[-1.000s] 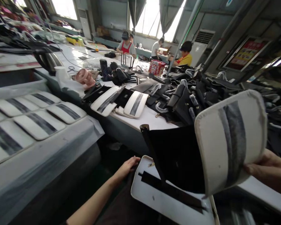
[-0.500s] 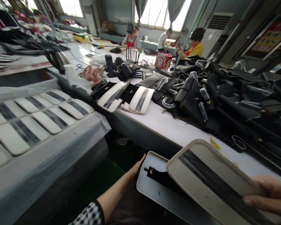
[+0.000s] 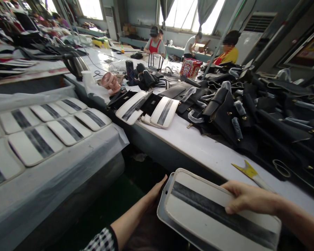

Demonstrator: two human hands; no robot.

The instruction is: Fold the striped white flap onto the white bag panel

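Note:
My right hand [image 3: 242, 198] grips a white rounded panel [image 3: 199, 216] with a dark stripe, thumb on top and fingers at its far edge. The panel lies over a light grey rimmed piece [image 3: 162, 205], covering most of it. At that piece's left end is my left hand [image 3: 157, 190], closed on its edge; the thumb shows and the other fingers are hidden. Beyond my right hand, a yellow forked-tip tool [image 3: 247, 170] rests on the white tabletop [image 3: 199, 146].
Similar striped panels [image 3: 36, 146] lie in rows on a plastic-covered surface at left. More panels [image 3: 164, 112] sit at the table edge. Black bags [image 3: 225, 111] are heaped at right. A pink fan [image 3: 110, 82] and a kettle [image 3: 74, 66] stand farther back. Several people work beyond.
My right hand has moved left with the striped panel, bringing it over the grey piece and hiding the black part seen inside. The view has shifted slightly; the yellow tool shows more fully.

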